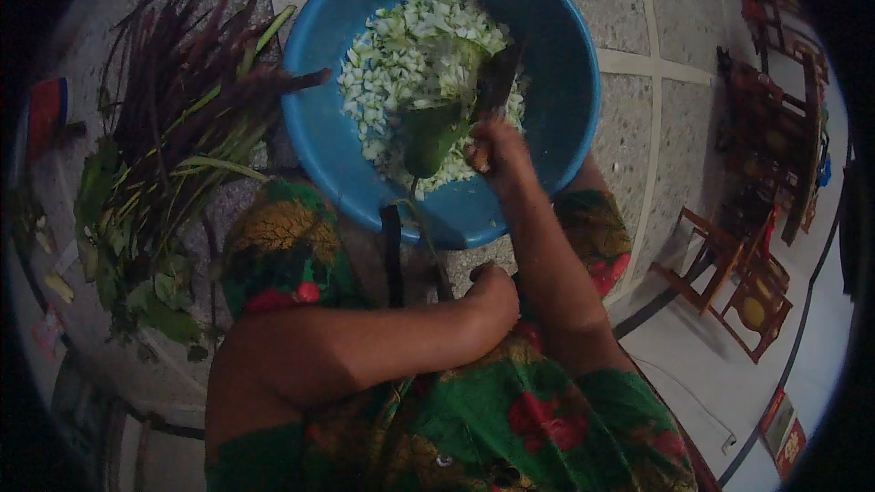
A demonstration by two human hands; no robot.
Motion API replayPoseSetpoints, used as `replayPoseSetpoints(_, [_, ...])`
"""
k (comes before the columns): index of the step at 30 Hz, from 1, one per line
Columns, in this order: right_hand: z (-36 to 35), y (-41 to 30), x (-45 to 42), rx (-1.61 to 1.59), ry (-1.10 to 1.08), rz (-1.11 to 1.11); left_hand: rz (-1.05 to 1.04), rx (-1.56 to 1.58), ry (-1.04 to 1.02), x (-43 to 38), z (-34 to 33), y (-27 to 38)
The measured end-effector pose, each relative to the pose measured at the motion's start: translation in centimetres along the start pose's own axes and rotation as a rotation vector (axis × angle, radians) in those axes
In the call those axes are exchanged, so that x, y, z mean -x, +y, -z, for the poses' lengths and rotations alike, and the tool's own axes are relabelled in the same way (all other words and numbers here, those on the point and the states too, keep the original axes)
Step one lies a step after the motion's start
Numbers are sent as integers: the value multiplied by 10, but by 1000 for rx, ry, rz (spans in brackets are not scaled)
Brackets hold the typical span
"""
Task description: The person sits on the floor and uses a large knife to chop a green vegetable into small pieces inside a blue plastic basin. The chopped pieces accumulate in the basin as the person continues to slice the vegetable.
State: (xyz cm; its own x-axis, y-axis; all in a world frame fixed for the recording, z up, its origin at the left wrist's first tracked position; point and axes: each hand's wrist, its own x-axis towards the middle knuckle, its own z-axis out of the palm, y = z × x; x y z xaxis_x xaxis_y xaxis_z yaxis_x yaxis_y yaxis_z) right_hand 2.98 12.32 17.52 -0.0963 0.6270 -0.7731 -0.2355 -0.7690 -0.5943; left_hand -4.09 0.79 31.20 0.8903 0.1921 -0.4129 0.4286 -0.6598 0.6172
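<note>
A blue plastic basin stands on the floor before me, between my knees. My right hand grips a broad dark knife, its blurred blade over the basin, close beside a green-skinned gourd. The gourd's upper part is cut into pale flesh, and its stem end points towards me. Many small pale green chopped pieces cover the basin's floor around it. Near my lap my left hand is bent inwards, below my right forearm; its fingers are mostly hidden, so whether it holds anything is unclear.
On the floor at left lies a heap of dark and green leafy stalks, one dark stalk end overlapping the basin's rim. A black strap-like piece rises near the basin's front rim. Wooden chairs stand at right; a red box is lower right.
</note>
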Motion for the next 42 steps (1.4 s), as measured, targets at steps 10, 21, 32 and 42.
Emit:
replayPoseSetpoints(10, [-20,-3,17,313,157,203,-8,-21,42,-6,-10,5])
replayPoseSetpoints(21, [-71,-121,79,137,-31,996,-7,-59,3,2,-3,2])
replayPoseSetpoints(32, [-4,6,-4,-13,32,-84,-86,46,-111,3,6,-5])
replayPoseSetpoints(42, [5,5,-10,181,-4,-32,-2,-26,-37,-7,-7,6])
